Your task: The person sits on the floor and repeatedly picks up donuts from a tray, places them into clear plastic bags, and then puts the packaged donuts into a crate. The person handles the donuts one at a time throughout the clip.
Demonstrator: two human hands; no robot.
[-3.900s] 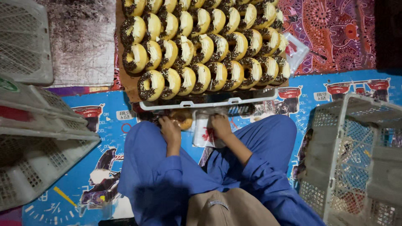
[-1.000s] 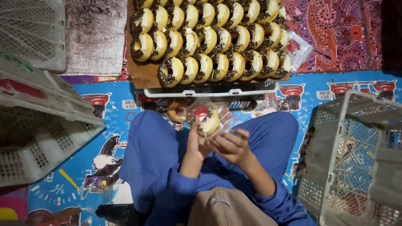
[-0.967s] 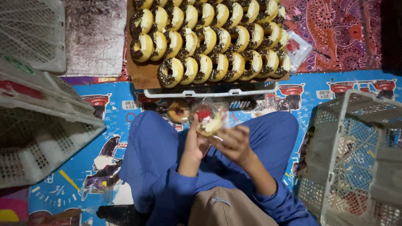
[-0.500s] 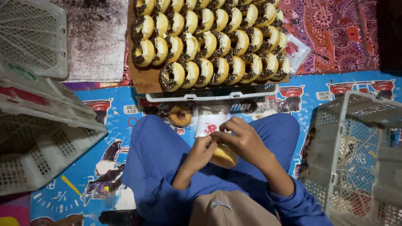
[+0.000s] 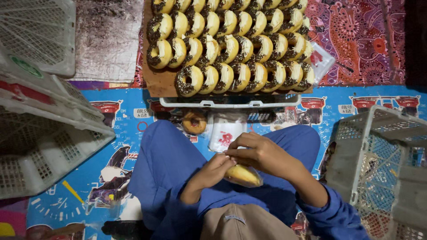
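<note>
My left hand [image 5: 214, 170] and my right hand [image 5: 258, 154] meet over my lap, both gripping a doughnut in a clear plastic bag [image 5: 243, 175]. The bagged doughnut lies sideways under my right palm, with my left fingers pinching the bag's edge. Just beyond my hands a stack of white plastic bags [image 5: 225, 131] lies on the mat, beside a single plain doughnut [image 5: 195, 122]. Farther out, a brown board [image 5: 158, 81] carries several rows of chocolate-sprinkled, cream-topped doughnuts [image 5: 231, 44].
White plastic crates [image 5: 40, 133] are stacked at the left, and another [image 5: 35, 31] sits at the upper left. A grey lattice crate [image 5: 382, 169] stands at the right. A blue printed mat [image 5: 111, 173] covers the floor. My blue-trousered legs are crossed.
My hands lowered from chest height to my lap with the bagged doughnut. The doughnut turned from upright to lying sideways.
</note>
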